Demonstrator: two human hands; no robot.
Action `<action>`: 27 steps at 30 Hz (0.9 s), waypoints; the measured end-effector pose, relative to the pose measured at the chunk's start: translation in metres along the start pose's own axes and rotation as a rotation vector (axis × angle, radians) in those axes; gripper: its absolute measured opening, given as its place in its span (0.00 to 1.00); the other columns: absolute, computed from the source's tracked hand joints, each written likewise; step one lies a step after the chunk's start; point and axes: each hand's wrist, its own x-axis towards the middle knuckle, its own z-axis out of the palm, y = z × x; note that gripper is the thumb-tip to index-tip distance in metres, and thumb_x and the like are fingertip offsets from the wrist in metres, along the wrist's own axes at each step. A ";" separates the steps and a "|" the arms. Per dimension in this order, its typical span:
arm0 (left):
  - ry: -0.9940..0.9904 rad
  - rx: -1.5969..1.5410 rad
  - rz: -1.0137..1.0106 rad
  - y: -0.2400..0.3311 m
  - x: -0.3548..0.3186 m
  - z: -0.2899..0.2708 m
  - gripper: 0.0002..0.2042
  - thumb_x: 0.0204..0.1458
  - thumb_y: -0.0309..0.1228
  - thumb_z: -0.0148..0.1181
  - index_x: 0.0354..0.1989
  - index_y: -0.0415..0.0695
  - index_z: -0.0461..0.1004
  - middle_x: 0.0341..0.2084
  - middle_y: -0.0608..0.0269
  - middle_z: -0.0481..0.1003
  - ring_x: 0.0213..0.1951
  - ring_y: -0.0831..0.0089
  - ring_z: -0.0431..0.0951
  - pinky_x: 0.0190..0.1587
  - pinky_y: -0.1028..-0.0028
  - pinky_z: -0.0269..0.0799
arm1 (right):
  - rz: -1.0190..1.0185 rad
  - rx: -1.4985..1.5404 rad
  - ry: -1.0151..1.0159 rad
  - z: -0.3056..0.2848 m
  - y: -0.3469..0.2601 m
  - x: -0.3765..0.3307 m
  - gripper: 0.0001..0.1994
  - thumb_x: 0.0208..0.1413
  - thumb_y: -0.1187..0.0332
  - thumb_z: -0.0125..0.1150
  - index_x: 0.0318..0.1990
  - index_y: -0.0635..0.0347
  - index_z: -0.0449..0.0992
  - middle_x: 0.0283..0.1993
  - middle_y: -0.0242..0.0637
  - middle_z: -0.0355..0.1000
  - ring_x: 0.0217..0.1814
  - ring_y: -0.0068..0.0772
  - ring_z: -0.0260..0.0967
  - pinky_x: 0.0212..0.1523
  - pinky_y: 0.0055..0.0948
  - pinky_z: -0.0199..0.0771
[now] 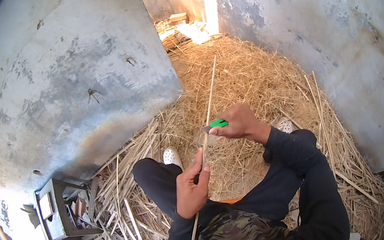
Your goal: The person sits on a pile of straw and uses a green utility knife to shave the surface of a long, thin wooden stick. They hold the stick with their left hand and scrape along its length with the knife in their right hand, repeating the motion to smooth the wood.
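Head view looks down on a person seated amid straw [255,76], between grey walls [72,83], with dark trouser legs and white shoes [171,156] toward six o'clock. The left hand [190,190] is closed around a long thin stick [208,105], gripping it low near the lap, while the stick runs up toward twelve o'clock, leaning a little to one o'clock, its far tip over the straw pile. The right hand [236,123] is clamped on a knife with a green handle [218,123], and the short blade lies against the stick just above the left hand, at about one o'clock from it. To do this step well, in my judgement, the blade should stay at a shallow angle to the stick and travel away from the body, toward twelve o'clock, so it peels a thin skin rather than biting in. The left hand should stay below the blade, never ahead of it, and turn the stick a little between strokes so every side is trimmed evenly. A firm, low grip keeps the long free end from whipping. At eight o'clock a small metal frame [54,210] stands by cut reeds [126,214], well apart from both hands.
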 end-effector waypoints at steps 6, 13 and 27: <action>-0.096 -0.147 -0.100 -0.010 -0.023 0.000 0.21 0.58 0.23 0.53 0.62 0.37 0.64 0.22 0.76 0.64 0.24 0.89 0.59 0.25 0.84 0.55 | 0.422 -0.187 -0.079 -0.021 0.089 0.016 0.35 0.52 0.27 0.42 0.22 0.47 0.82 0.07 0.24 0.55 0.08 0.22 0.48 0.12 0.26 0.49; -0.038 -0.089 -0.083 -0.011 -0.025 -0.005 0.21 0.58 0.24 0.54 0.61 0.38 0.66 0.18 0.77 0.64 0.21 0.89 0.59 0.23 0.84 0.55 | 0.215 -0.108 0.001 -0.003 0.048 0.010 0.36 0.53 0.27 0.39 0.14 0.48 0.72 0.08 0.21 0.51 0.10 0.20 0.45 0.11 0.25 0.42; -0.133 -0.737 -0.276 -0.035 0.006 -0.014 0.21 0.63 0.28 0.46 0.65 0.40 0.59 0.25 0.64 0.66 0.16 0.83 0.61 0.19 0.85 0.58 | 0.111 -0.088 -0.113 -0.027 -0.009 0.008 0.34 0.47 0.30 0.54 0.12 0.53 0.70 0.08 0.31 0.61 0.09 0.32 0.59 0.12 0.33 0.56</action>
